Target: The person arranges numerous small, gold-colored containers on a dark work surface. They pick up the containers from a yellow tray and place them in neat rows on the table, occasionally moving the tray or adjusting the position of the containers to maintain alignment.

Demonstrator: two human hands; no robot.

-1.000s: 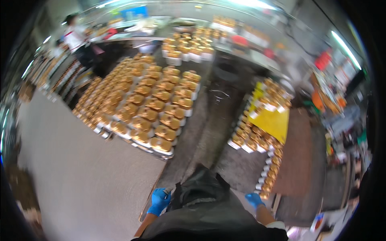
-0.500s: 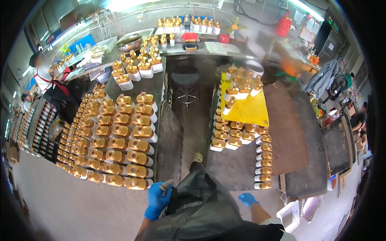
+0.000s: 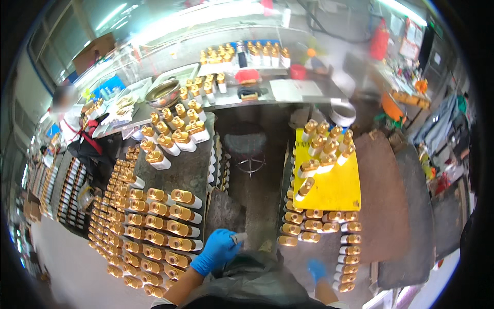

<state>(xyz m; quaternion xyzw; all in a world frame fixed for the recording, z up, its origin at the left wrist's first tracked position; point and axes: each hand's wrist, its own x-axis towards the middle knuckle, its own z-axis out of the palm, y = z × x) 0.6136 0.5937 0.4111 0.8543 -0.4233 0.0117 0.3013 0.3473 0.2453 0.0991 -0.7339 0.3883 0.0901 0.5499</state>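
My left hand [image 3: 218, 251], in a blue glove, is closed on a small grey piece [image 3: 239, 237] that sticks out near the thumb; its kind does not show. It is in front of me, right of the nearest rows of white bottles with gold tops [image 3: 181, 228]. My right hand [image 3: 317, 270], also gloved in blue, is smeared by motion and its fingers cannot be read. It hovers over the dark right bench [image 3: 314, 255], left of a single column of gold-topped bottles [image 3: 350, 259].
More bottles stand on a yellow sheet [image 3: 334, 188] on the right bench. A stool [image 3: 247, 147] stands between the benches. The back counter holds a metal bowl [image 3: 162, 94], a red cloth [image 3: 247, 76] and bottles. A person in an apron [image 3: 77, 129] works at far left.
The view has shifted forward, so I am nearer the back counter. My left hand still holds the grey piece and reaches further forward. My right hand now appears over the right bench.
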